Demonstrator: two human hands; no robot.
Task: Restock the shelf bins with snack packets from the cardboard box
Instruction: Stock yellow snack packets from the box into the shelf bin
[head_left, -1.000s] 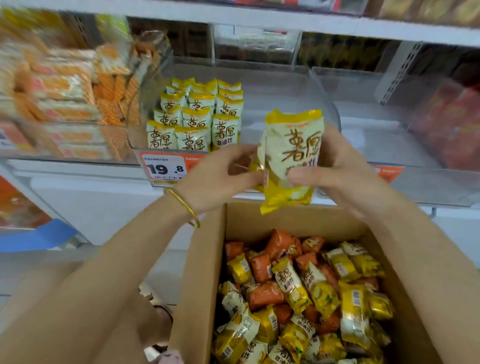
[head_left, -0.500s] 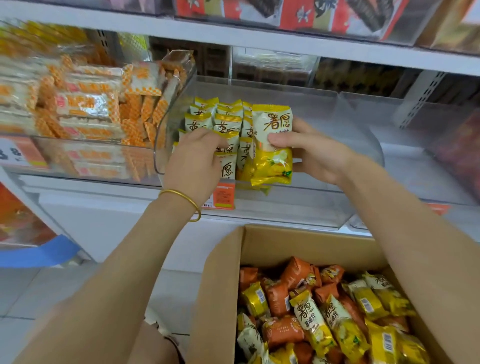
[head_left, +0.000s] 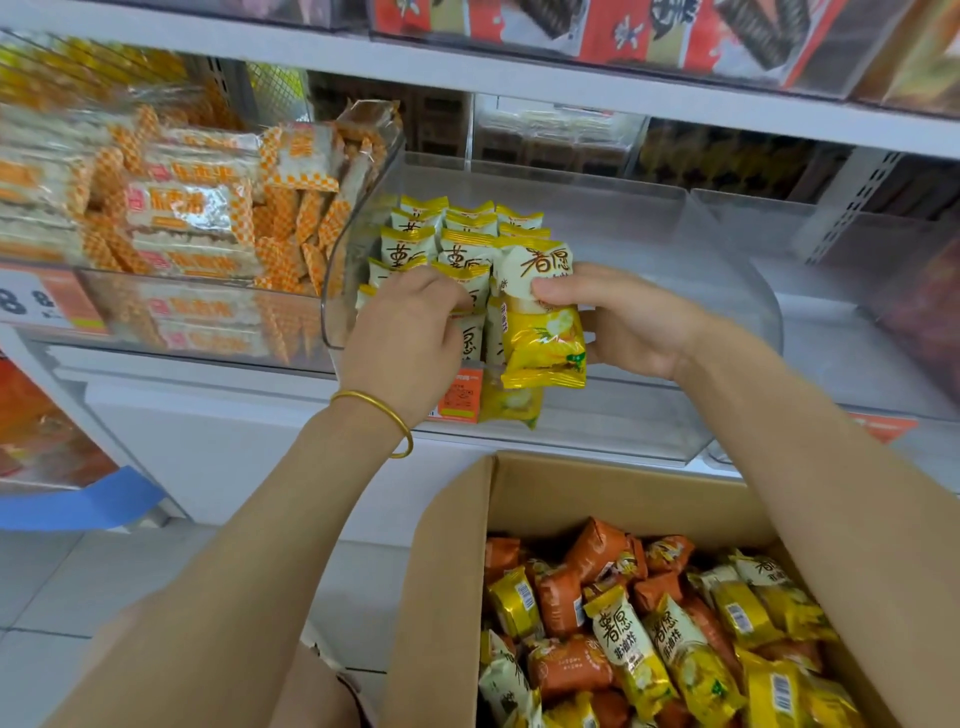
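Right hand (head_left: 623, 322) grips a yellow-and-white packet (head_left: 540, 312): thumb across the front near its middle, fingers curled behind. The packet stands upright at the front of the clear bin (head_left: 727, 291), just right of the stocked packets (head_left: 415, 244) and touching them. More yellow wrapper shows just under it, low against the bin front; can't tell if that is a second packet in the same grip.

Left hand (head_left: 410, 322) is on the front row of stocked packets, back of the hand to the camera, fingers curled down over the packet tops. Can't tell if this grip pinches one or only rests there. Gold bracelet (head_left: 374, 410) on the left wrist.

Stocked packets stand upright in neat rows in the left part of the bin; the right part is bare plastic. An orange price tag (head_left: 460, 395) sits on the bin front, partly behind the left hand.

Open cardboard box (head_left: 452, 571) is below the shelf, between the forearms, with loose packets (head_left: 649, 623) in yellow and orange piled in it.

The wafer bin (head_left: 182, 208) to the left holds orange-checked packs. The upper shelf (head_left: 571, 78) carries red-and-white packs. Tiled floor (head_left: 78, 597) at lower left.
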